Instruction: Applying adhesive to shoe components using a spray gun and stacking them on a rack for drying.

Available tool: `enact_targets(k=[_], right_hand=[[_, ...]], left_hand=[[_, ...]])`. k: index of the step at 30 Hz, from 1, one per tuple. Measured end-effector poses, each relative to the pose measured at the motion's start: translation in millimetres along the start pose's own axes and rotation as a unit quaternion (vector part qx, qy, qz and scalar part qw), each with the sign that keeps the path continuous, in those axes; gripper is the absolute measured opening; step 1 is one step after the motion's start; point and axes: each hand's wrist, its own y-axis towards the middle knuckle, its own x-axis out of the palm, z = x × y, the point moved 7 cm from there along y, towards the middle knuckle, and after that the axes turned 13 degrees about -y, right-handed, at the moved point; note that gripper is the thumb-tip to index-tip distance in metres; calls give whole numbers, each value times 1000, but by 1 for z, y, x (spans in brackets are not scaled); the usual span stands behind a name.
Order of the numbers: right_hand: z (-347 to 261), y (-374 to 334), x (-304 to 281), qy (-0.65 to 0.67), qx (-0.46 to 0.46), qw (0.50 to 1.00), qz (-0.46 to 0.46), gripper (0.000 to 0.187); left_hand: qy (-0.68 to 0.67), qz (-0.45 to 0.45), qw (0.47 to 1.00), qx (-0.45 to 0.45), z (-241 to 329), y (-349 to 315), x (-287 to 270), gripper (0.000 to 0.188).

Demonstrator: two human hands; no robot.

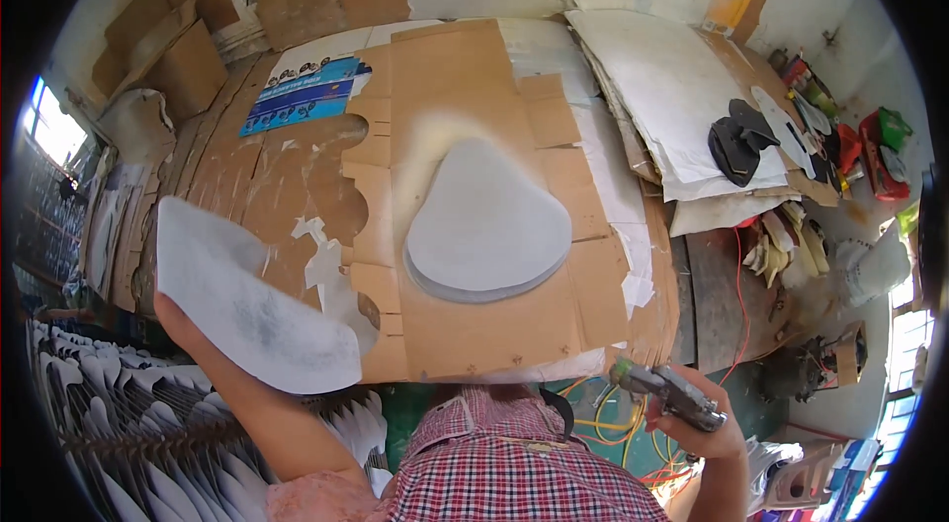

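My left hand (174, 316) grips a pale grey curved sheet piece (247, 309) by its left edge, holding it tilted over the table's left front; most of the fingers are hidden behind it. Dark speckles mark its lower part. In my right hand (714, 418) is a metal spray gun (682, 395), held off the table's front right, its nozzle end towards the left. A small stack of rounded, roughly triangular grey pieces (489, 220) lies mid-table on a brown cardboard sheet (460, 329). Whitish haze coats the cardboard around the stack's upper edge.
A blue printed sheet (301, 97) lies at the back left. White sheets (647, 92) are piled at the back right, with black cut pieces (739, 138) on top. Many pale pieces (148, 423) hang in rows at lower left. Coloured hoses (618, 423) trail over the green floor.
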Motion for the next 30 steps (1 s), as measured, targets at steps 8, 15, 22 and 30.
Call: enact_targets(k=[8,15,22,30], right_hand=[[-18,1,-22,-81,-8,981,178,54],[-16,-34,-22,-98,41,985,134,50],[-18,1,31,-38,13,999,31,54],[-28,19,5,-61,-51,982,173,53]], left_hand=[[-170,95,973,-123,-10,19,-75,39],[-210,21,960,-182,-12,7,-59,42],[-272,-35,935,-226,-16,-18,-34,43],[-261,47,933,-243,-27,-32,-36,44]])
